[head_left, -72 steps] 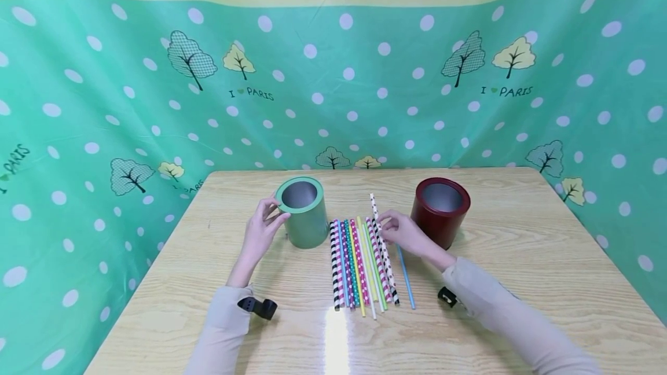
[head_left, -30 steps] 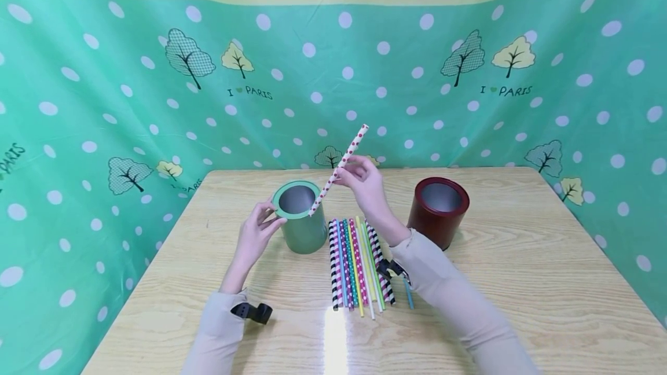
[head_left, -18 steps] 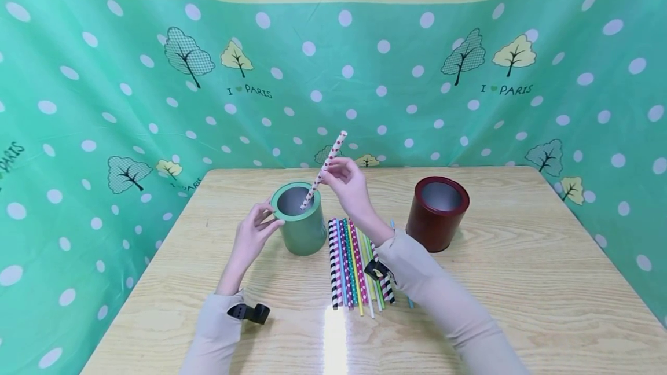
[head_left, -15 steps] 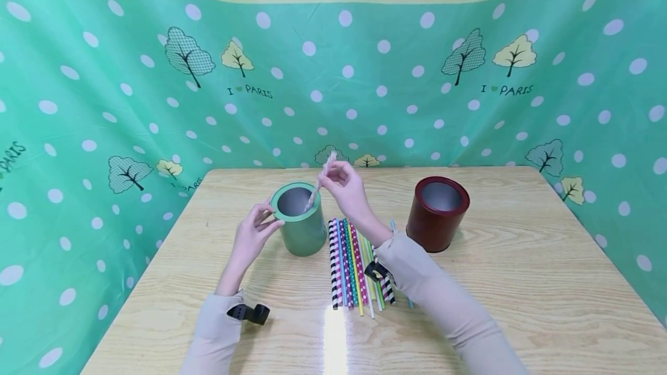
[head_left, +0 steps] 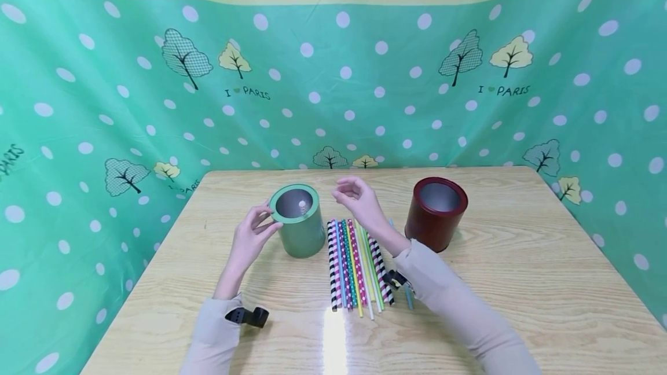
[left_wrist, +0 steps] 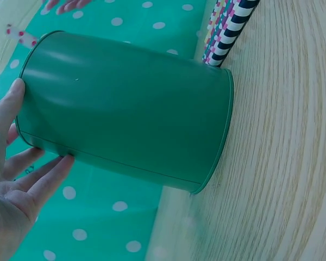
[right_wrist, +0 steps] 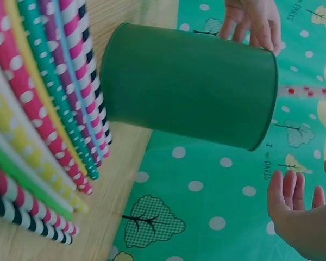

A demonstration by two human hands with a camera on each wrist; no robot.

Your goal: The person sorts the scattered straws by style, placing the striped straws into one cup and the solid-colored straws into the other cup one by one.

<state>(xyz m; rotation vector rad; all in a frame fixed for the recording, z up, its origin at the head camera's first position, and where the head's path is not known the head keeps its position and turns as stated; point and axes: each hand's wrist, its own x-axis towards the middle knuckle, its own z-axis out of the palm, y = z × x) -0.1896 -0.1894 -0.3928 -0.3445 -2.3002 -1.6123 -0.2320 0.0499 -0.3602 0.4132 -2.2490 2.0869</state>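
My left hand (head_left: 247, 242) holds the upper left side of a green can (head_left: 302, 236) by its rim, thumb in front and fingers round the side. A white paper straw (right_wrist: 304, 92) with red dots stands in this can, its upper end poking past the rim in both wrist views. My right hand (head_left: 363, 204) hovers to the right of the can's mouth, fingers loosely bent, with nothing between them. Below it lies a row of patterned paper straws (head_left: 359, 271), striped, dotted and plain, side by side on the table.
A dark red can (head_left: 436, 219) stands upright at the right on the wooden table (head_left: 521, 259). One blue straw (head_left: 409, 298) lies apart from the row, partly under my right forearm. A green dotted cloth (head_left: 344, 91) hangs behind the table.
My right hand picked up the red-dotted straw from the row, carried it left over the green can and let it drop in, then drew back right. My left hand stayed at the can.
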